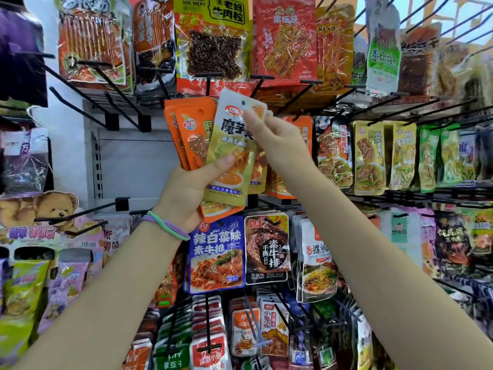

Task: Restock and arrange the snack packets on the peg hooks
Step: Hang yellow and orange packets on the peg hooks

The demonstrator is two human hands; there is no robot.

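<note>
My left hand [193, 189] grips a fanned stack of snack packets at their lower part: a yellow-and-white packet [231, 145] in front and several orange packets [190, 132] behind it. My right hand [277, 141] pinches the top right corner of the front yellow packet, beside its hang hole. The stack is raised in front of the peg rack, just below a black peg hook [260, 85] that juts out with a bare end.
Bare black peg hooks [117, 108] stick out at the upper left in front of a white back panel. Packets hang on hooks all around: large ones above [214, 41], yellow and green ones at right [369, 156], a blue packet [216, 252] below.
</note>
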